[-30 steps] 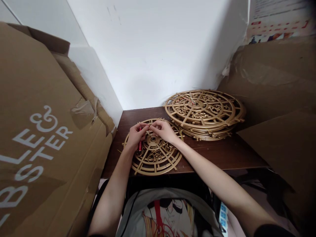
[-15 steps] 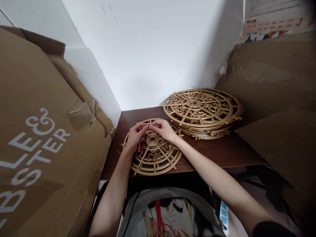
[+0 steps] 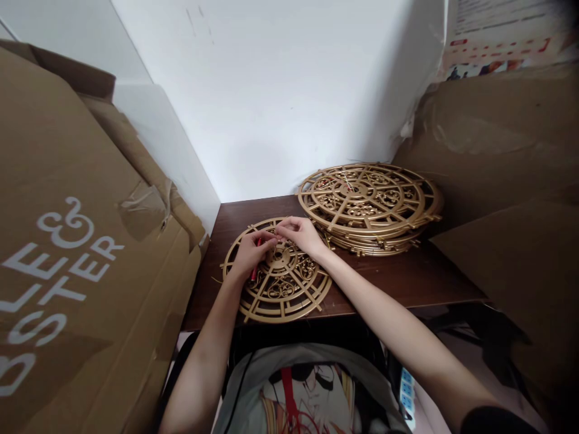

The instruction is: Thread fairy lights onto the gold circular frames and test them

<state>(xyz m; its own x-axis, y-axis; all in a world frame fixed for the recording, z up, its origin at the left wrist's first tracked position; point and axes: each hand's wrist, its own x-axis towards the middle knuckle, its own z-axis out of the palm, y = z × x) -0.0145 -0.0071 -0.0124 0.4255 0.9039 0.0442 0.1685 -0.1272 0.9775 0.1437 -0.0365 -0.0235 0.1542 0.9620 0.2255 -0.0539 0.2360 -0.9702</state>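
Observation:
A round gold openwork frame (image 3: 283, 308) lies flat on the dark brown table (image 3: 429, 280) in front of me. Over its upper left part, my left hand (image 3: 250, 252) is closed round a red-handled tool (image 3: 254, 272) that points down toward the frame. Its thumb and index finger reach to the right. My right hand (image 3: 304, 234) pinches above the top of the frame's centre ring, fingertips close to those of my left hand. Whatever lies between its fingertips is too small to make out.
Several similar gold frames (image 3: 371, 220) are stacked at the back right of the table. A big cardboard box (image 3: 104, 301) stands on the left, and another (image 3: 506, 157) on the right. The white wall (image 3: 289, 108) rises behind the table.
My left hand has turned slightly, its thumb and index finger now closer together and just below the right fingertips. My right hand has barely moved, and the view has shifted slightly.

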